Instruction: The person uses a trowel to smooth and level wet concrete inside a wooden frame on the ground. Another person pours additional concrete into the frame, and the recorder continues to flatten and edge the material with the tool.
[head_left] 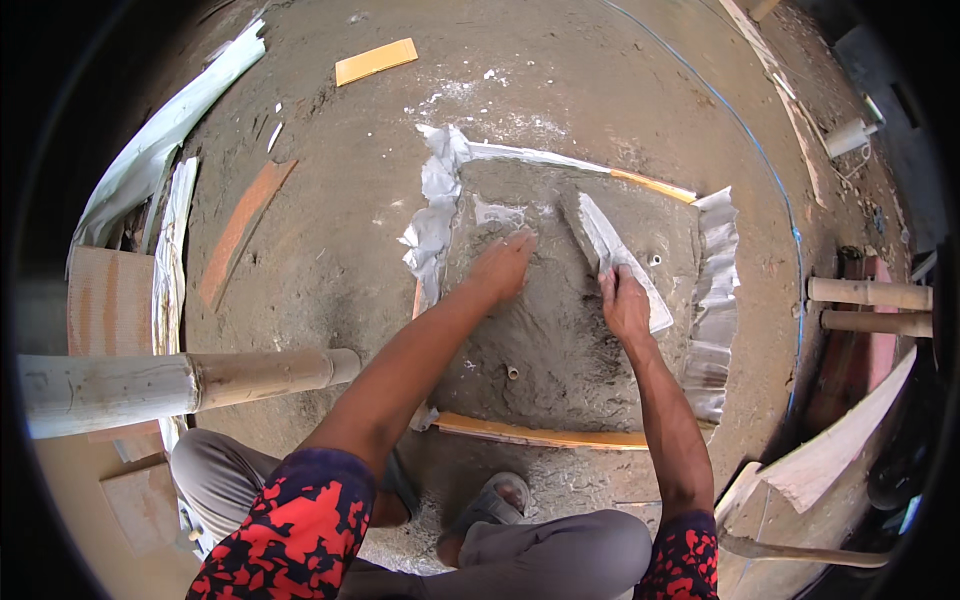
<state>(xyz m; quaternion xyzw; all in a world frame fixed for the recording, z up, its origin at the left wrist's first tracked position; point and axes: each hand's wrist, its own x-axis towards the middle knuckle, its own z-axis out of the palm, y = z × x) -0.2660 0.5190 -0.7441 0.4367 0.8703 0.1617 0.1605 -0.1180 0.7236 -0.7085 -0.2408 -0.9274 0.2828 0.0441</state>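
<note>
Dirt yard (330, 250), person squatting over wet cement slab (560, 330). Left hand (503, 265) flat, fingers spread, pressing cement. Right hand (625, 303) gripping flat trowel (615, 255), blade running ahead of knuckles. Small pipe stub (513, 372) nearer than left hand. Beyond, white plastic sheet (435, 215). Risk: heavy palm pressure likely dents the surface; trowel edge could gouge it.

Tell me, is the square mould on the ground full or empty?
Full: grey mortar fills the mould up to its orange edge strips.
</note>
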